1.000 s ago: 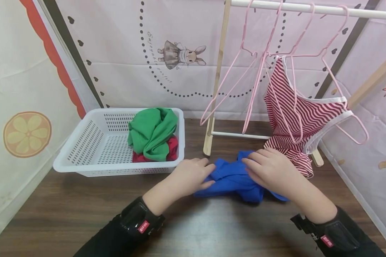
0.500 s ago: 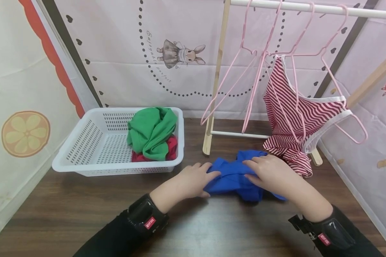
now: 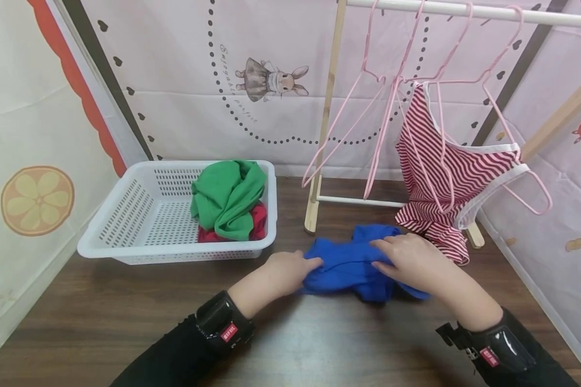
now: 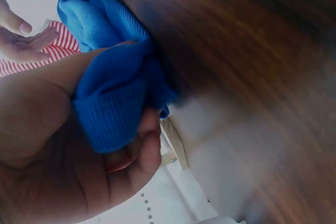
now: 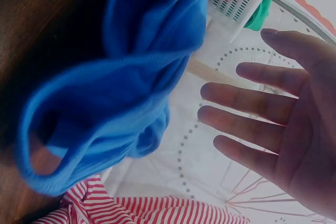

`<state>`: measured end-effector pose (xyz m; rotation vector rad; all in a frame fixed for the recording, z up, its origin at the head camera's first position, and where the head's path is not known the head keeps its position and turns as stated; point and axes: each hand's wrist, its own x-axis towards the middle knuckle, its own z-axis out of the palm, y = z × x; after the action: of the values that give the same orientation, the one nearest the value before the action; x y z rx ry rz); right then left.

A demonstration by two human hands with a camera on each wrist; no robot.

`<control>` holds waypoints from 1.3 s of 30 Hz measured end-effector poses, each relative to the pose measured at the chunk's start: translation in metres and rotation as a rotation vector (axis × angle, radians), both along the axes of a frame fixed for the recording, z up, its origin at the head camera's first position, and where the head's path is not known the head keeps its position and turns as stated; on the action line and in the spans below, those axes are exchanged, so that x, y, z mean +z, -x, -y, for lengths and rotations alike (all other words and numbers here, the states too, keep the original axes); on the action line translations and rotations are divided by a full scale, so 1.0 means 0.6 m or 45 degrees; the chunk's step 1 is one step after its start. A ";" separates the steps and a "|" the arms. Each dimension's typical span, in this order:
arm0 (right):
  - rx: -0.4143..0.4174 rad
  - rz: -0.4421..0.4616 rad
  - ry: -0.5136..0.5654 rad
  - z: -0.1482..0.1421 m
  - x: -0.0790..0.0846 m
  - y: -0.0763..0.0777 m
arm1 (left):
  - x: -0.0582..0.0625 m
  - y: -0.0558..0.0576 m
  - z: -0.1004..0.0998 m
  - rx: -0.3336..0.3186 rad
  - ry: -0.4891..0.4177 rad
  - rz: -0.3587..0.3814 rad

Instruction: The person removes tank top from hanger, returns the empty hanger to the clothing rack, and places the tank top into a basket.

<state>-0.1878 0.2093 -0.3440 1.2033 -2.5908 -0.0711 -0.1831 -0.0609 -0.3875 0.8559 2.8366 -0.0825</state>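
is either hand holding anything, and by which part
The left hand holds the crumpled blue cloth garment by its ribbed left end; the right hand holds nothing.

Left hand [image 3: 281,272] had the blue garment [image 3: 346,266] by its left end, right hand [image 3: 415,262] kinda hovered over the other; white plastic basket [image 3: 174,251] sat left, striped tank top [image 3: 474,173] hung far right.

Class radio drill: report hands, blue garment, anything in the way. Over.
Left hand holds one end of blue garment. Right hand above it, fingers extended, not gripping. Garment crumpled on table. Striped garment close by; no clear obstruction.
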 end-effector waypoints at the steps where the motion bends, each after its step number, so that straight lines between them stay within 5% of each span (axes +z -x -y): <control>1: -0.002 0.001 0.004 -0.001 0.000 0.001 | 0.002 0.001 0.001 -0.005 -0.005 -0.026; 10: -0.052 0.052 0.040 -0.015 0.003 0.000 | 0.021 -0.004 0.014 -0.033 -0.109 -0.186; 15: -0.097 0.063 0.033 -0.020 0.003 -0.001 | 0.042 -0.016 0.014 -0.032 -0.312 -0.263; 19: -0.116 0.042 0.022 -0.021 0.003 -0.001 | 0.063 -0.017 0.018 0.062 -0.533 -0.270; 28: -0.173 0.069 0.088 -0.021 0.007 -0.003 | 0.102 -0.019 0.040 0.417 -1.028 -0.296; 34: -0.177 0.076 0.084 -0.020 0.006 -0.003 | 0.115 -0.024 0.049 0.442 -1.292 -0.501; 39: -0.173 0.098 0.082 -0.014 0.009 -0.003 | 0.114 -0.020 0.044 0.438 -1.257 -0.504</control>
<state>-0.1862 0.2179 -0.3387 1.0260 -2.7171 0.0317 -0.1713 -0.0873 -0.3191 0.4638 3.2888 1.4248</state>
